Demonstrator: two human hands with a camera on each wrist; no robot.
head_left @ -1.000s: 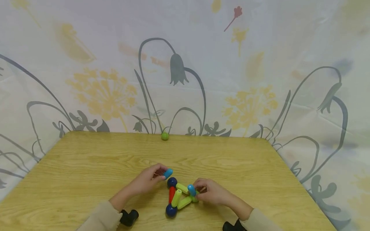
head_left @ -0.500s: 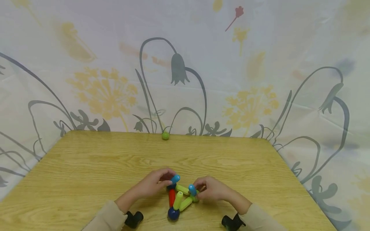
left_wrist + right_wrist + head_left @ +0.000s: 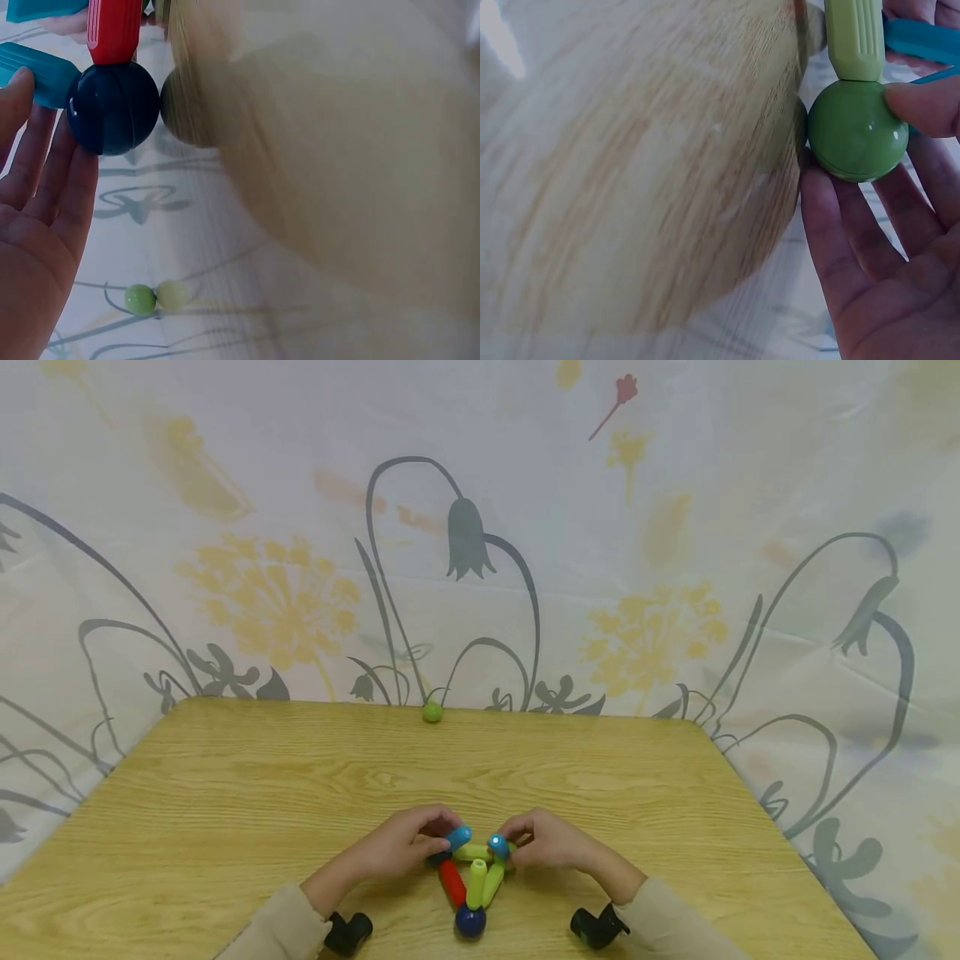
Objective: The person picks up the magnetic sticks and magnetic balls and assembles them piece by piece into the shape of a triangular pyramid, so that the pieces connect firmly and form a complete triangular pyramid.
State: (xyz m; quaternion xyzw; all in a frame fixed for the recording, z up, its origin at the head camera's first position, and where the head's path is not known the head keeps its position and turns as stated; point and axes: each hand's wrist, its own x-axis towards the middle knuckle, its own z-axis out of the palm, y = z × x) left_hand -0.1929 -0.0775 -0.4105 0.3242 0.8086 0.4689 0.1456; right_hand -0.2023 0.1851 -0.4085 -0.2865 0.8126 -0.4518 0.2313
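A triangle of magnetic rods and balls lies on the table near the front edge. My left hand [image 3: 401,846] pinches a blue rod [image 3: 459,837], whose lower end meets a dark blue ball [image 3: 114,109]; fingertips touch that ball too. My right hand [image 3: 553,842] holds a green ball [image 3: 859,131] between thumb and fingers, and a second blue rod [image 3: 498,846] stands up from it. A red rod [image 3: 453,883] links the left ball to the front dark blue ball [image 3: 470,922]. From this front ball a yellow-green rod [image 3: 477,883] rises. Yellow-green rods form the other sides.
A loose green ball [image 3: 432,712] sits at the table's far edge, before a flower-printed curtain [image 3: 480,568]. Black wrist devices [image 3: 597,927] are worn beside both sleeves. The wooden table [image 3: 262,777] extends beyond the hands.
My left hand has moved right and toward me, bringing its blue rod onto the dark blue ball. The triangle has turned, its front ball shifting right. My right hand stays on the green ball.
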